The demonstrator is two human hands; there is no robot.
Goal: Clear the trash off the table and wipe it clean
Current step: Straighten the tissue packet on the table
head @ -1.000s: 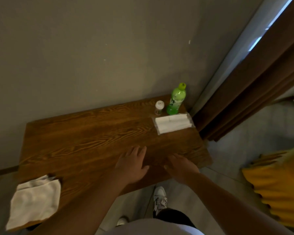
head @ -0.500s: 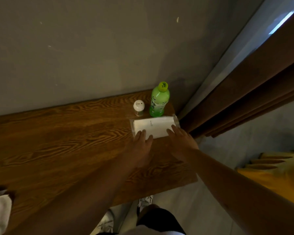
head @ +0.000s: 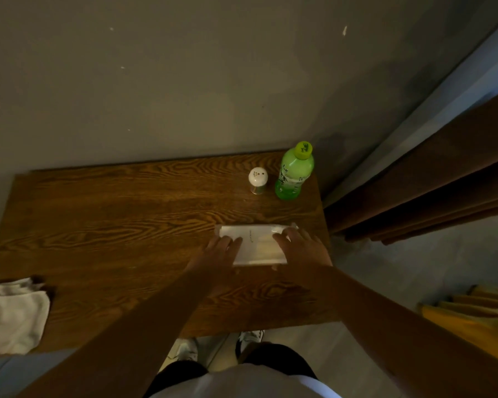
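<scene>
both arms are reaching forward from the bottom of the view, over the near edge of the wooden worktop (head: 104, 242), and the two hands are meeting on a white tissue pack (head: 256, 245) lying flat on the right half of the wood. the left hand (head: 217, 255) is resting palm down on the pack's left end, its fingers spread loosely and laid flat over the wrapper rather than curled round it. the right hand (head: 302, 249) is covering the pack's right end in the same way, fingers fanned and reaching to the far right corner; whether either thumb is tucked under the near edge i cannot tell, so the grip is reading as two flat, spread hands pressing on the pack with nothing pinched. well off to the left of the grip, at the near left corner, a crumpled white cloth (head: 12, 317) is lying partly over the worktop's edge. beyond the grip, toward the wall, a small shaker (head: 258, 180) with a white perforated cap is standing upright, and just to its right a green plastic bottle (head: 294, 172) with a yellow-green cap is standing close to the far right corner. to the right of the worktop a brown curtain (head: 431, 185) is hanging down to the floor.
</scene>
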